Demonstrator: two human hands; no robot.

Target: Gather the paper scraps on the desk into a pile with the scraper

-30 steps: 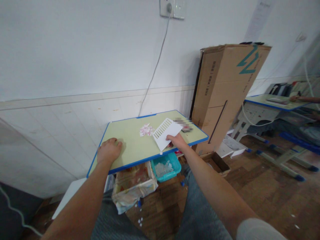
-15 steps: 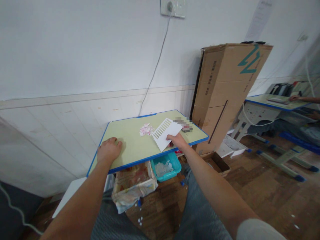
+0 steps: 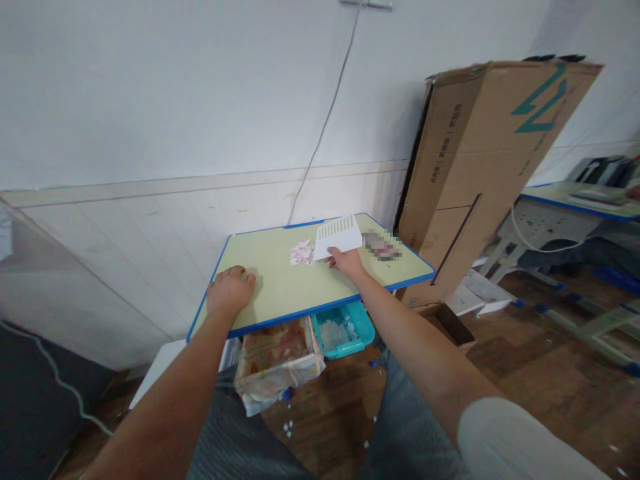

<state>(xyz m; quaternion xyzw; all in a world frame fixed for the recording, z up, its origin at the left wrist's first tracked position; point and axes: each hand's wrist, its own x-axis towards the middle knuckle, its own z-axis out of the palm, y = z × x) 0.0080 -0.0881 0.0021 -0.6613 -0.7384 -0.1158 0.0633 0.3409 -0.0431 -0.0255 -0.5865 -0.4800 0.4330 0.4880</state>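
Note:
A white card [image 3: 345, 239] with a row of narrow slots is held in my right hand [image 3: 346, 261], thumb on top and fingers beneath. The card is tilted over the light yellow tabletop [image 3: 273, 290], its slotted edge facing the wall. Just left of it lies a small heap of white and pink paper bits [image 3: 301, 253], partly overlapped by the card. On the table's left side rests my left hand [image 3: 231, 290], palm down with nothing visible in it; its fingers are partly hidden. A pixelated flat item [image 3: 381, 246] lies right of the card.
Below the table edge are a turquoise basket [image 3: 345, 347] with whitish scraps and a cloth-lined box [image 3: 280, 373]. A tall cardboard box [image 3: 465, 173] stands at the right. Farther right is another desk [image 3: 590, 203]. Scraps dot the wooden floor [image 3: 330, 427].
My right hand has moved the card away from me toward the wall and turned it, so its slots lie along the far edge. My left hand stays on the table. The view has shifted slightly.

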